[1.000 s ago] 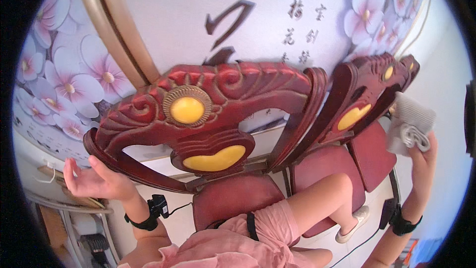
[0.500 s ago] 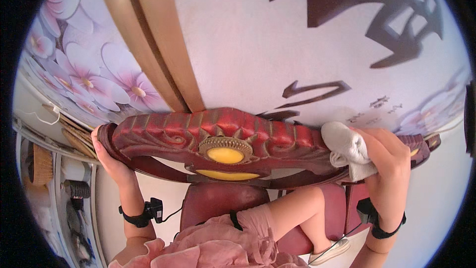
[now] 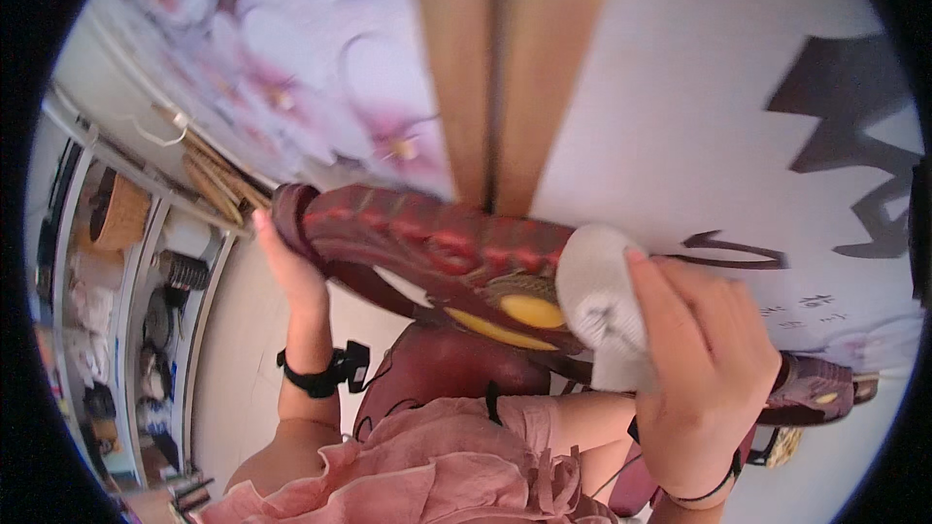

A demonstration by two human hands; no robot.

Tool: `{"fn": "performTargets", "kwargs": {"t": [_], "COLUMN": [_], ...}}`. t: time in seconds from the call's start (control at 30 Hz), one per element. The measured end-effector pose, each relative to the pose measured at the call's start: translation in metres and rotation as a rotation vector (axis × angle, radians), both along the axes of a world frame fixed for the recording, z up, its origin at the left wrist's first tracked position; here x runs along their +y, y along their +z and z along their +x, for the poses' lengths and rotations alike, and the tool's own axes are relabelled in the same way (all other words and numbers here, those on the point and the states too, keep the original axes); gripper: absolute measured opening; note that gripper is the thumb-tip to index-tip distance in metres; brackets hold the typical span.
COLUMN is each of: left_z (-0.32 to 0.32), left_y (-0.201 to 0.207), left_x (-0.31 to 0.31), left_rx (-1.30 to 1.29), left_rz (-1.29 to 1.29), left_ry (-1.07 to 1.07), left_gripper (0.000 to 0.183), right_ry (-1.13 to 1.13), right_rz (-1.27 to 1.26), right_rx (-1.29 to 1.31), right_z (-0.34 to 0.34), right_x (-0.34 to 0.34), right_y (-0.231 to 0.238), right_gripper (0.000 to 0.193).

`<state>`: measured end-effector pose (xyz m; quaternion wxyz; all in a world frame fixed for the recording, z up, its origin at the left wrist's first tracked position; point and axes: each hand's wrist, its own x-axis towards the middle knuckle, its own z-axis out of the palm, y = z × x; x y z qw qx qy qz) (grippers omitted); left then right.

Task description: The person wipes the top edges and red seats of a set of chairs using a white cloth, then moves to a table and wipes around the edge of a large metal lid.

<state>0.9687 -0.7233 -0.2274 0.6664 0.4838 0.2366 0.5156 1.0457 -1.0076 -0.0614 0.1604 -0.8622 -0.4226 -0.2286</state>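
Note:
A long carved dark red piece (image 3: pixel 408 228), ridged along its top, lies crosswise in front of me. At its middle sits a yellow oval (image 3: pixel 532 311) in a toothed ring. My left hand (image 3: pixel 294 272) is closed around its left end, with part of the fingers hidden behind it. In my right hand (image 3: pixel 709 359) is a bunched off-white cloth (image 3: pixel 597 281), pressed against the carved front beside the yellow oval. The cloth and hand cover much of the piece's right half.
A wall with flower pictures (image 3: pixel 291 87) and brown wooden strips (image 3: pixel 544 68) rises beyond the piece. Shelves (image 3: pixel 146 301) with a basket and several goods stand at the left. Below is a dark red seat (image 3: pixel 437 369).
The view has swung leftward. My right hand has brought the cloth from near the piece's right end in to the middle oval. My left hand keeps hold of the left end.

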Motion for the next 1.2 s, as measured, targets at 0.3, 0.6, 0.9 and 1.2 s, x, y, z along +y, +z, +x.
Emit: {"fn": "performTargets", "kwargs": {"t": [0.3,0.6,0.9,1.2], "left_z": [0.006,0.007,-0.004,-0.01], "left_y": [-0.016,-0.051,-0.063,-0.061], "left_x": [-0.002,0.0,0.026,0.025], "left_rx": [0.1,0.039,0.509,0.152], "left_rz": [0.114,0.22,0.701,0.3], "left_ry": [0.146,-0.058,0.029,-0.088], "left_gripper": [0.046,0.043,0.043,0.044], "right_ry": [0.091,0.324,0.379,0.272], "right_rz": [-0.157,-0.037,-0.122,0.129], "right_rx": [-0.169,-0.06,0.022,-0.039], "right_z": [-0.004,-0.016,-0.013,-0.006], "right_x": [0.075,0.186,0.166,0.084], "right_y": [-0.005,-0.033,-0.009,-0.018], "right_gripper": [0.028,0.008,0.007,0.007]}}
